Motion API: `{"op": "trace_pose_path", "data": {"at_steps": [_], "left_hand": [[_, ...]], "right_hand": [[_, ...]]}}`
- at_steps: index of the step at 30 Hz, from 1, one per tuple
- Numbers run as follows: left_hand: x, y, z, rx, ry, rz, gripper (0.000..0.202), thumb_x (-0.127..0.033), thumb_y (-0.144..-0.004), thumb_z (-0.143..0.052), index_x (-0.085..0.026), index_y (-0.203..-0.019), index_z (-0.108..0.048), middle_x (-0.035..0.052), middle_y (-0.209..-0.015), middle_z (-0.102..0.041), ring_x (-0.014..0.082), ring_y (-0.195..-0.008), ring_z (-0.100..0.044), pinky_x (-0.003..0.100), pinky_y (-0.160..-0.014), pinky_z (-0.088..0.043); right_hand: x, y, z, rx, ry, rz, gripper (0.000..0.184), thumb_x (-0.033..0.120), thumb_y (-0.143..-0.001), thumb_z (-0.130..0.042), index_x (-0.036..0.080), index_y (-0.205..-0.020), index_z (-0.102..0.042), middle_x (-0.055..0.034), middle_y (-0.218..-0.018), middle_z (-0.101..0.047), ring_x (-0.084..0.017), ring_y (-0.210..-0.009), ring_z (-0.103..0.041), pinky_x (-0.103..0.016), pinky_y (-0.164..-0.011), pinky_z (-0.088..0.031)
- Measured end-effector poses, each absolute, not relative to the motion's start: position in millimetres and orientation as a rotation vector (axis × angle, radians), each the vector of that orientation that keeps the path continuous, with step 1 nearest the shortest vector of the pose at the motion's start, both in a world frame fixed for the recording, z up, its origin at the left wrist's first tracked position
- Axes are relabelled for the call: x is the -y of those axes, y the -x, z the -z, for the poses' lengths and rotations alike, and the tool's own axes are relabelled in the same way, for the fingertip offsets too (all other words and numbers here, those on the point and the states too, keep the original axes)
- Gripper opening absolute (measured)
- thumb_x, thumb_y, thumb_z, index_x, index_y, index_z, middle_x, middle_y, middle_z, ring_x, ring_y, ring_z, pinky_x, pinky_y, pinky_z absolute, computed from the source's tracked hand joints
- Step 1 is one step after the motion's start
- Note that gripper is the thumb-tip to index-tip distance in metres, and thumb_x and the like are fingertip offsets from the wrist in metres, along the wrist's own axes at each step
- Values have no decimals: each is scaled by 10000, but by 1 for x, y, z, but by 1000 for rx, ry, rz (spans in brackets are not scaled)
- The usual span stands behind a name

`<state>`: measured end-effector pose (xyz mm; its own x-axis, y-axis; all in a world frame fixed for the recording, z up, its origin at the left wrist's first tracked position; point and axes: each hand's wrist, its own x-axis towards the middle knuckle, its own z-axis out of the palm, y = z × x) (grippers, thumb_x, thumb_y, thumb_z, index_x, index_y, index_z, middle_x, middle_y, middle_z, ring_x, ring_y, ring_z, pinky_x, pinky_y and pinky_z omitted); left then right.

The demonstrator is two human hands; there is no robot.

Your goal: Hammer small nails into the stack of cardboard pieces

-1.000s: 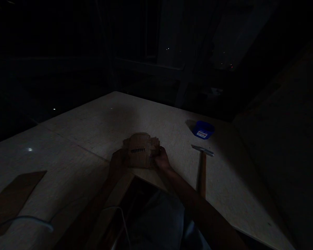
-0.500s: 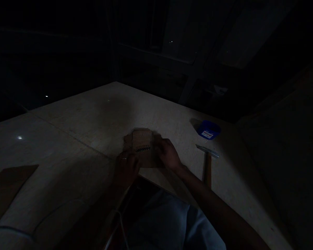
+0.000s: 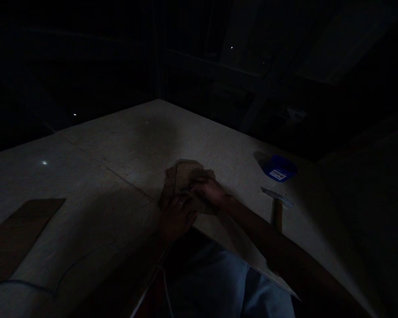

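The picture is very dark. A piece of brown cardboard with ragged sides lies near the table's front edge, a narrower layer on top of it. My left hand rests on its near left part, fingers laid out over the surface and a ring on one of them. From the right, my right hand reaches across the cardboard with its fingers bent together close to the left fingers. Whatever those fingertips hold is too dark to make out. The hands largely cover a short dark row on the cardboard.
A hammer with a wooden handle lies to the right, partly behind my right forearm. Beyond it stands a blue plastic tub with a white label. Another cardboard sheet and a thin cable lie at the left on the pale table.
My right hand has moved left over the cardboard, covering the dark row that showed before. My left hand has shifted slightly inward. The whole view has swung a little to the left.
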<state>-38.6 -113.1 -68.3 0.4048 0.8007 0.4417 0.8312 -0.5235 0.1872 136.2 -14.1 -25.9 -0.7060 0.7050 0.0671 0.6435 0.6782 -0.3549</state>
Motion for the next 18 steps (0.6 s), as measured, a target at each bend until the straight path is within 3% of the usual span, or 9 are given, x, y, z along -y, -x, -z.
{"op": "trace_pose_path", "data": {"at_steps": [4,7,11,18], "left_hand": [[115,37,64,1587,2523,659,317,-446,-948,-566,-264,-1169,-701,115,-1180,-702,306,-1053,-596,517,-935,-412],[114,38,66,1619,2516,635,297,-432,-952,-564,-291,-1172,-707,109,-1243,-686,309,-1069,-587,532,-939,-417],[113,39,71,1625,2529,686,278,-415,-949,-570,-295,-1151,-720,94,-1330,-655,308,-1096,-574,549,-964,-421],[114,36,66,1657,2501,681,260,-401,-953,-566,-296,-1138,-716,69,-1258,-699,295,-1032,-589,572,-1010,-388]], "right_hand": [[17,-133,36,2594,1099,-515,348,72,-888,-647,214,-1193,-739,-83,-1212,-739,-223,-1106,-692,-318,-973,-517],[20,-133,38,2485,1092,-627,433,83,-881,-643,224,-1288,-691,-79,-1252,-727,-231,-1153,-679,-335,-1020,-500],[22,-142,34,2393,1086,-853,551,97,-881,-600,284,-1399,-598,-20,-1198,-751,-196,-1064,-714,-305,-959,-532],[19,-155,42,2399,975,-839,486,148,-888,-584,301,-1347,-632,-13,-1282,-717,-186,-1150,-683,-327,-1014,-513]]}}
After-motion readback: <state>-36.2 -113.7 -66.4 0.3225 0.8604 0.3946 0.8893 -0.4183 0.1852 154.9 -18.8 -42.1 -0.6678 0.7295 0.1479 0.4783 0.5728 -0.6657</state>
